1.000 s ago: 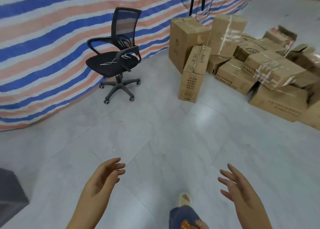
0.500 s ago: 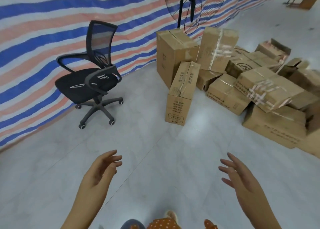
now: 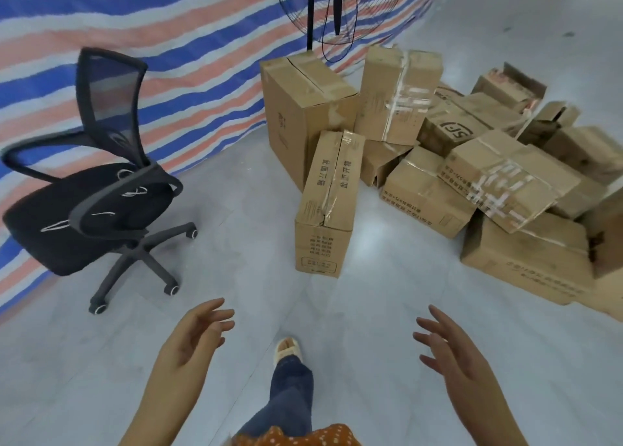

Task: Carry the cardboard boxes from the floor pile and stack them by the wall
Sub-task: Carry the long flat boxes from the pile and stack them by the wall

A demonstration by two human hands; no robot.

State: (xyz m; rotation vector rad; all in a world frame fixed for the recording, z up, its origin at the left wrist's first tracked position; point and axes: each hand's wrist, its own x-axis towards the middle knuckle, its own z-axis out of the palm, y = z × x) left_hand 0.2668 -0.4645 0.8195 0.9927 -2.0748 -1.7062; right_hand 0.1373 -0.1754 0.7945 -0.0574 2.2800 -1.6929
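Down at the bottom of the frame we're holding both hands out in front of us, palms facing each other, and neither one is gripping anything. Our left hand (image 3: 195,337) has its fingers loosely spread and a bit curved, and our right hand (image 3: 451,348) is fanned out straight. Looks to us like we're setting them box-width apart, getting ready for a two-handed lift.

Middle of the frame, the narrow upright box (image 3: 328,206) is standing on end on the floor (image 3: 236,243), closest to us and well apart from our hands. It's touching the big upright box (image 3: 303,122) behind it, so it's probably the easiest one to grab first, since nothing is sitting on top of it.

Over on the right, the pile of boxes (image 3: 499,176) is lying every which way, some tilted and resting on others, with the taped box (image 3: 505,179) leaning across the top of a couple. Pulling a lower one would likely tip the rest.

On the left, the office chair (image 3: 87,203) is sitting near the striped tarp wall (image 3: 168,41). At the top, a standing fan (image 3: 337,7) is poking up behind the boxes.

One foot (image 3: 286,348) is stepping forward toward that nearest box.
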